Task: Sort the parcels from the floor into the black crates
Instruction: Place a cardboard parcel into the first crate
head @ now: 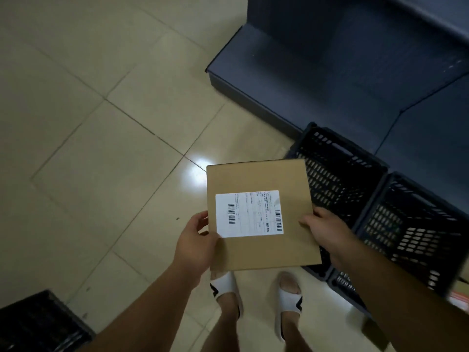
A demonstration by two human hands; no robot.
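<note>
I hold a flat brown cardboard parcel with a white shipping label facing up, level in front of me above my feet. My left hand grips its left edge and my right hand grips its right edge. Two black perforated crates stand on the floor to my right: the nearer-left crate, partly hidden under the parcel, and a second crate beside it. Both look empty inside from what shows.
A dark blue-grey low shelf base runs behind the crates at upper right. Another black crate corner sits at bottom left. Beige tiled floor spreads to the left. A bit of orange and tan packaging peeks out at the far right.
</note>
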